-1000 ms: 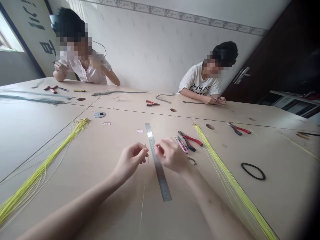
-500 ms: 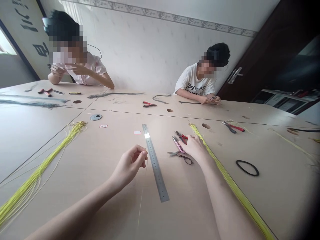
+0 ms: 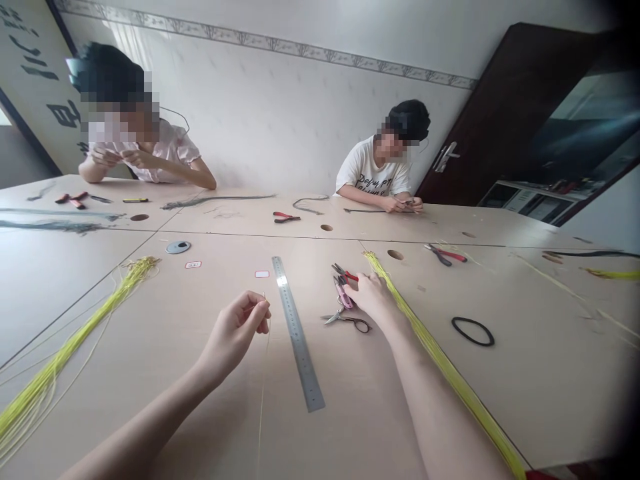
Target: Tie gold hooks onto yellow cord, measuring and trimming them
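Note:
My left hand [image 3: 244, 323] is closed in a pinch left of the steel ruler [image 3: 295, 333]. A thin pale-yellow cord [image 3: 261, 400] is held in its fingertips and hangs down toward the table's near edge. My right hand [image 3: 374, 297] reaches over a small group of tools, its fingertips on the pink thread snips [image 3: 343, 295]; part of that grip is hidden. Under and beside the fingers lie red-handled pliers [image 3: 345, 272]. Small scissors [image 3: 350, 320] with dark handles rest just nearer to me. A long bundle of yellow cords [image 3: 425, 340] runs beneath my right wrist.
Another yellow cord bundle [image 3: 90, 340] lies at the left. A round metal disc [image 3: 179, 247], a red-edged label [image 3: 262, 274], a black ring [image 3: 473, 331] and more pliers [image 3: 445, 255] are on the table. Two people sit across, hands at work.
The view has shifted, so the table things appear further left and slightly lower. The pink snips have turned a little under my right fingers. My left hand keeps its pinch on the cord.

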The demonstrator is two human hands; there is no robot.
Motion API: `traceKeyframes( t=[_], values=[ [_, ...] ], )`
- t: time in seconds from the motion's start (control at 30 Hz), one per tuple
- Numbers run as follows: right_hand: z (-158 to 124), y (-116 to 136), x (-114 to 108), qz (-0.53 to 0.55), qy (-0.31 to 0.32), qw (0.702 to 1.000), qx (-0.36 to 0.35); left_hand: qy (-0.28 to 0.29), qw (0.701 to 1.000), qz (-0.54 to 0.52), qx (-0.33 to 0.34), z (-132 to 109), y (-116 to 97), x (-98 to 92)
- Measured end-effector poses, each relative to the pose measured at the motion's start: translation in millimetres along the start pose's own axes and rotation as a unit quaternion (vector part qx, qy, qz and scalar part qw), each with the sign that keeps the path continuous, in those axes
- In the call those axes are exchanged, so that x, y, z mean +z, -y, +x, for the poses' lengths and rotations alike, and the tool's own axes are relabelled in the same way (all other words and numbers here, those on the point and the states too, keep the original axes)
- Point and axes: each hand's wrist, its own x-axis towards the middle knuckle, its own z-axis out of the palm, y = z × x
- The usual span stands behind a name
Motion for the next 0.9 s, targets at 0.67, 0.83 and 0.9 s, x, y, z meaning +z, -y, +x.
traceKeyframes(
  t=[0.67, 0.83, 0.9],
  values=[
    [-78, 79, 4, 0.411, 0.057, 0.846, -0.336, -0.004, 0.995, -0.079, 0.059, 1, 6, -0.9],
    [-73, 75, 10, 0.308, -0.075, 0.860, -0.400, 0.008, 0.991, -0.113, 0.069, -1, 0, -1.1],
    [-71, 74, 11, 0.275, -0.091, 0.852, -0.436, 0.014, 0.989, -0.130, 0.071, -3, -3, -0.5]
  ],
)
